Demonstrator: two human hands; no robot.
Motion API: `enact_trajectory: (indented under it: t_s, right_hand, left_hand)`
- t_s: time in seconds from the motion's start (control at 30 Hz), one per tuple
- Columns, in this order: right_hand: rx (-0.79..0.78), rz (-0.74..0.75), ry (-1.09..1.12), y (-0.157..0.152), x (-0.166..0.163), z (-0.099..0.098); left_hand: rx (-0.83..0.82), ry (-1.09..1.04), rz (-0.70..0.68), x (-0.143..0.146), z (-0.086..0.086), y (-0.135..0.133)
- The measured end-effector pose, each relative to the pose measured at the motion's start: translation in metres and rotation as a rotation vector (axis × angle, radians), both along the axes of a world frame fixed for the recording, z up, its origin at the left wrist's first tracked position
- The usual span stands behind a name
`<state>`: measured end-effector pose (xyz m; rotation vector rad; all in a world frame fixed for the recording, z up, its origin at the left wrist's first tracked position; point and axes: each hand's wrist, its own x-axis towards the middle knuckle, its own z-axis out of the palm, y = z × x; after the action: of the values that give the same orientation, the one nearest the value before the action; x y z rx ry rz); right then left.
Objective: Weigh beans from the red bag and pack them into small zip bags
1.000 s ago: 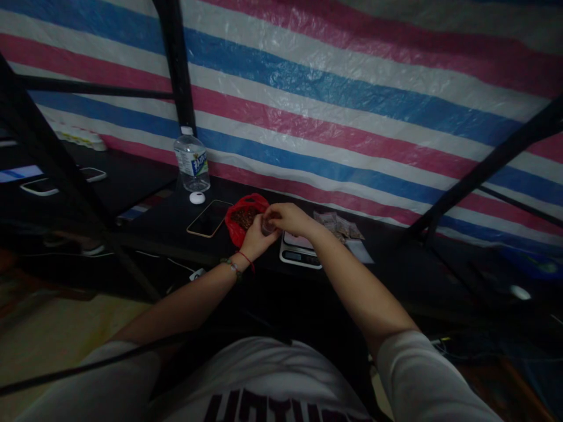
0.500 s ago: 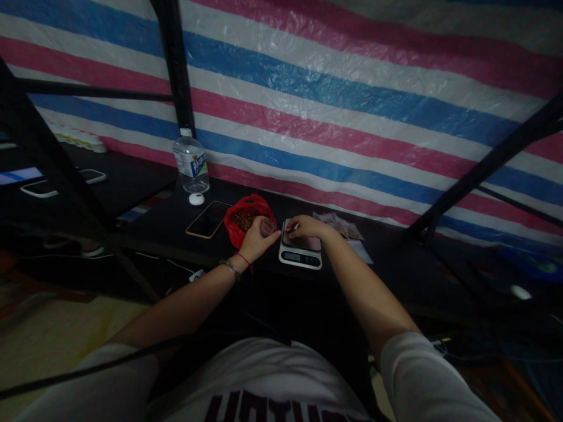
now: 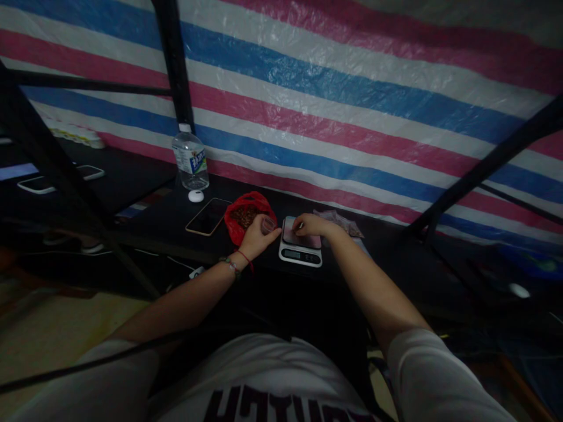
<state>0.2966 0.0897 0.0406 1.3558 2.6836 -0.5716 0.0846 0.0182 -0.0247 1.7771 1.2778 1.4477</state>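
Note:
My left hand [image 3: 258,236] is closed around a small clear plastic cup [image 3: 268,225], at the right side of a red plastic bag [image 3: 236,233]. The bag lies open and holds many small brown pieces [image 3: 246,215], too small to name. To the right, my right hand [image 3: 307,225] hangs over the plate of a white digital kitchen scale [image 3: 301,257], fingers bent and pinched together. Whatever sits between those fingertips is too small to make out. The scale's display faces me, its digits unreadable.
Small clear plastic bags [image 3: 341,220] lie behind my right wrist. Left of the red bag are a phone [image 3: 208,217], a white earphone case [image 3: 196,196] and a clear bottle [image 3: 190,157]. Black metal posts [image 3: 171,64] frame the black table, with a striped plastic sheet [image 3: 329,117] behind.
My right hand has shifted slightly right across the scale plate, and its fingers have drawn closer together. My left hand stays at the red bag with the cup.

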Motion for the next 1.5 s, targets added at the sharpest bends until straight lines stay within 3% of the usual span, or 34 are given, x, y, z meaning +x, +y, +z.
enact_trajectory:
  t_s: [0.37,0.63,0.77,0.87,1.0,1.13,1.23,1.4,1.5]
  right_hand:
    - [0.171,-0.043,-0.205,-0.005,-0.014,0.005]
    - [0.203,-0.051,-0.035,-0.004,-0.008,0.006]
    - [0.195,-0.071,0.195,-0.013,-0.02,0.021]
    - [0.178,0.005,0.346,-0.026,-0.04,0.037]
    - [0.161,0.139,0.323,-0.042,-0.066,0.048]
    - [0.155,0.169,0.3,-0.05,-0.075,0.049]
    - [0.164,0.108,0.37,-0.045,-0.068,0.047]
    - [0.331,-0.216,0.271,-0.025,-0.04,0.034]
    - [0.192,-0.349,0.115,-0.02,-0.024,0.019]
  left_hand:
    - [-0.027,0.022,-0.012,0.0,0.003,-0.004]
    - [-0.05,0.032,-0.008,0.001,0.006,-0.007]
    - [-0.05,0.055,-0.026,0.001,0.007,-0.006]
    - [-0.047,0.085,-0.027,0.001,0.006,-0.006]
    - [-0.043,0.099,-0.016,0.001,0.005,-0.005]
    - [-0.028,0.069,-0.018,0.001,0.005,-0.005]
    - [-0.029,0.059,-0.008,0.001,0.005,-0.005]
    - [-0.051,0.021,0.004,0.001,0.005,-0.005]
    - [-0.052,0.006,0.001,0.001,0.004,-0.004]
